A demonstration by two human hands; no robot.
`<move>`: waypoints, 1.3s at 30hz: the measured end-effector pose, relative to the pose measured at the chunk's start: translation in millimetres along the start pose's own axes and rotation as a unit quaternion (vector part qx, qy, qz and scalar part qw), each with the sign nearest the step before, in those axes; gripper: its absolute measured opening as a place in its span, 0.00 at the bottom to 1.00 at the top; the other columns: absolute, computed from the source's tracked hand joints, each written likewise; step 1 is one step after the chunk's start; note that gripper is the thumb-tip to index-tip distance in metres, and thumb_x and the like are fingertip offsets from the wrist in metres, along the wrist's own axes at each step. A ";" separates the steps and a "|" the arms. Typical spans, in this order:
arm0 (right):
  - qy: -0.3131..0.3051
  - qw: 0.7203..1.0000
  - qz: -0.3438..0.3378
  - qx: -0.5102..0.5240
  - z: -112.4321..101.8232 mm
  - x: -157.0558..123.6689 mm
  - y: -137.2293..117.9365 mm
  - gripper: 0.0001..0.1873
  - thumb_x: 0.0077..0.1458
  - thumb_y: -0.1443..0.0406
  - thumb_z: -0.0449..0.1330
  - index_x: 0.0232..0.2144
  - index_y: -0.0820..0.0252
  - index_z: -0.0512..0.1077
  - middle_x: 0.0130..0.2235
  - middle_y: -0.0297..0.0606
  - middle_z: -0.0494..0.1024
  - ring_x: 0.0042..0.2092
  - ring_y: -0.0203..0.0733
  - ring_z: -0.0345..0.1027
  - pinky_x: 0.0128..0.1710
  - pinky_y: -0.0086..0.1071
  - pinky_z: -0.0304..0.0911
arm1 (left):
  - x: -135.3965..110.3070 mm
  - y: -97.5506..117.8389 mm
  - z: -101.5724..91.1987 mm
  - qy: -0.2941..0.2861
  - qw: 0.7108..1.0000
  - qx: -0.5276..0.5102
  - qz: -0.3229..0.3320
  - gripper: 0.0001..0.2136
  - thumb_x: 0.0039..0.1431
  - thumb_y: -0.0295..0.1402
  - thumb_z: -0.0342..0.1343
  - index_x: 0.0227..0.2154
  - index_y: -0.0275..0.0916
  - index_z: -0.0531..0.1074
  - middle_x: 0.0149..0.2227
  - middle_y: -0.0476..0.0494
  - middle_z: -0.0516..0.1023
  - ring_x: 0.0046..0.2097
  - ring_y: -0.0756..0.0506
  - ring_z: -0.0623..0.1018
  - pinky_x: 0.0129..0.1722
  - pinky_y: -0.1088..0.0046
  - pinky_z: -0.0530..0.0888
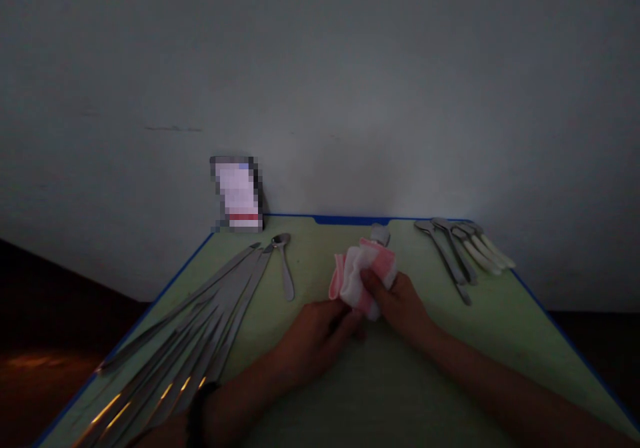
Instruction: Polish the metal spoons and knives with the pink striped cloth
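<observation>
A folded pink and white cloth (356, 276) is in front of me, over the middle of the table. My right hand (400, 301) is closed on it, thumb pressed on top. From the cloth's far end sticks the grey, rounded metal head of a utensil (381, 235), probably a spoon; the rest of it is covered. My left hand (317, 338) is curled at the cloth's near left edge, its fingertips partly hidden, so what it grips does not show. Left of the cloth lies a small metal spoon (285, 269), bowl pointing away.
Several long metal knives (220, 305) fan out on the left side, near my left forearm. At the far right lie metal spoons (447, 258) and several white-handled utensils (485, 251). A blurred phone (240, 191) leans on the wall (350, 88) behind the blue-edged green table (400, 388).
</observation>
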State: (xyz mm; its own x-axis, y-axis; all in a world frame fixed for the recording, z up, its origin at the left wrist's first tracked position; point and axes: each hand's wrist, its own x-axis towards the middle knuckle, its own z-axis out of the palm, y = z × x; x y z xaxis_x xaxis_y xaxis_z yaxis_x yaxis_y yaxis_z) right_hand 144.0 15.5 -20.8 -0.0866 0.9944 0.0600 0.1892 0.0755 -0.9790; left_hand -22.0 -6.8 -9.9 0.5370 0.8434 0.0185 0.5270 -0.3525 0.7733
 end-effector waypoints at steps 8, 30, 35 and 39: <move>0.062 0.992 0.031 0.106 -8.7 10.8 6.7 0.21 0.49 0.49 0.53 0.26 0.62 0.69 0.24 0.34 0.70 0.26 0.35 0.60 0.26 0.28 0.55 | 3.6 4.1 -1.1 0.078 0.989 -0.127 -0.021 0.16 0.64 0.37 0.39 0.28 0.36 0.68 0.23 0.51 0.70 0.26 0.52 0.67 0.27 0.79 0.63; -0.045 0.994 -0.075 -0.062 -18.7 -12.2 -22.5 0.17 0.55 0.55 0.49 0.36 0.60 0.70 0.28 0.35 0.72 0.28 0.34 0.62 0.27 0.28 0.54 | 10.1 4.9 13.1 0.121 0.933 0.326 0.094 0.12 0.61 0.33 0.41 0.31 0.38 0.69 0.21 0.46 0.75 0.22 0.48 0.74 0.25 0.74 0.64; -0.015 0.994 -0.038 -0.103 -38.2 -0.7 -17.0 0.13 0.55 0.60 0.49 0.24 0.60 0.67 0.21 0.31 0.67 0.23 0.32 0.58 0.25 0.28 0.51 | 33.9 26.9 27.1 0.102 0.909 0.376 0.149 0.12 0.61 0.32 0.41 0.33 0.37 0.69 0.25 0.43 0.77 0.26 0.45 0.74 0.28 0.69 0.66; 0.014 0.975 -0.039 -0.217 -74.2 7.8 -23.7 0.15 0.56 0.63 0.44 0.21 0.60 0.64 0.20 0.32 0.67 0.24 0.33 0.59 0.25 0.28 0.51 | 52.2 40.2 31.6 0.094 0.912 0.349 0.195 0.12 0.62 0.35 0.42 0.31 0.38 0.69 0.30 0.43 0.75 0.33 0.43 0.73 0.36 0.64 0.67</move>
State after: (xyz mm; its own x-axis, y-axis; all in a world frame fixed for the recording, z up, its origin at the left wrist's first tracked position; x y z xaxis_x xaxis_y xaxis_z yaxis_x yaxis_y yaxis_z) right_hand 211.4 27.0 17.3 -0.0910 0.9856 0.1427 0.5794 0.1690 -0.7973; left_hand 48.0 10.2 2.1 0.6847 0.6308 0.3652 0.6465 -0.7569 0.0952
